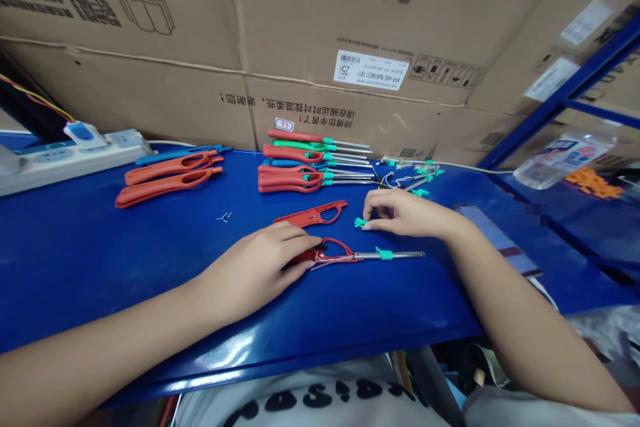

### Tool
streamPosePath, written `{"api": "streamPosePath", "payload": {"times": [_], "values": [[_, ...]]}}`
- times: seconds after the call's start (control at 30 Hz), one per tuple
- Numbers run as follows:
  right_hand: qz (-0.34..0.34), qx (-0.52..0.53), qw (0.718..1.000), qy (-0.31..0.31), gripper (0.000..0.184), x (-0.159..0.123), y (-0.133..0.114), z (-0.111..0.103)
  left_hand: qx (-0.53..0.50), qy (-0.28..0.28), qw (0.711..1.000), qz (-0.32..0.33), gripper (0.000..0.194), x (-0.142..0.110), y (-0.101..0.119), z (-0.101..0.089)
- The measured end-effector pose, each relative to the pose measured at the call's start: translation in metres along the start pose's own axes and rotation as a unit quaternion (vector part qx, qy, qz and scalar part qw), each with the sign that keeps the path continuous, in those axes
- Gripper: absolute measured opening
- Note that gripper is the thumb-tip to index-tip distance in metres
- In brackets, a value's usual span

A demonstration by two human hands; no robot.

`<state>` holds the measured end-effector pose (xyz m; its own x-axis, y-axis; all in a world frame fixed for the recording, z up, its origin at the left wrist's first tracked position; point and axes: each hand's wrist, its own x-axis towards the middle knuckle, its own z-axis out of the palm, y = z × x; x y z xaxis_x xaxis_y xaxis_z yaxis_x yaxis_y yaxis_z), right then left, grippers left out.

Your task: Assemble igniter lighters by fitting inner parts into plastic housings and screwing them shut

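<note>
My left hand (273, 257) is closed over the handle end of an opened red gas lighter (340, 250) lying on the blue table. Thin wires show along its trigger loop, and a teal collar (384, 253) sits on its metal barrel (407, 255). Just behind it lies a loose red handle shell half (320, 215), partly covered by my left hand. My right hand (400, 211) pinches a small teal plastic piece (360, 222) between thumb and fingers, a little above the lighter's barrel and apart from it.
Several assembled lighters (295, 177) are stacked at the back. Handle shells (170, 177) lie at left near a power strip (70, 157); small screws (225, 217) are in front. Teal parts (423, 180) with wires, a phone (497, 240) and a plastic bottle (560, 157) are at right. Cardboard (300, 33) walls the back.
</note>
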<state>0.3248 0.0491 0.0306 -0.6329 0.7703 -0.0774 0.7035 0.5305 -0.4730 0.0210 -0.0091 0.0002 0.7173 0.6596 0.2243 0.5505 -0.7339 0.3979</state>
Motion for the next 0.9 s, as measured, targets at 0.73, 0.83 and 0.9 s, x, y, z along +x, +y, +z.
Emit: {"api": "streamPosePath", "payload": {"times": [0.73, 0.83, 0.9], "values": [[-0.126, 0.045, 0.991, 0.029, 0.009, 0.005, -0.034, 0.019, -0.063, -0.020, 0.995, -0.072, 0.021, 0.002, 0.007, -0.011], [-0.143, 0.046, 0.989, -0.001, 0.007, 0.005, -0.042, 0.026, -0.068, -0.018, 0.995, -0.076, 0.020, 0.003, 0.006, -0.010], [-0.147, 0.042, 0.988, -0.007, 0.006, 0.007, -0.044, 0.031, -0.068, -0.019, 0.994, -0.080, 0.020, 0.004, 0.006, -0.010]]}}
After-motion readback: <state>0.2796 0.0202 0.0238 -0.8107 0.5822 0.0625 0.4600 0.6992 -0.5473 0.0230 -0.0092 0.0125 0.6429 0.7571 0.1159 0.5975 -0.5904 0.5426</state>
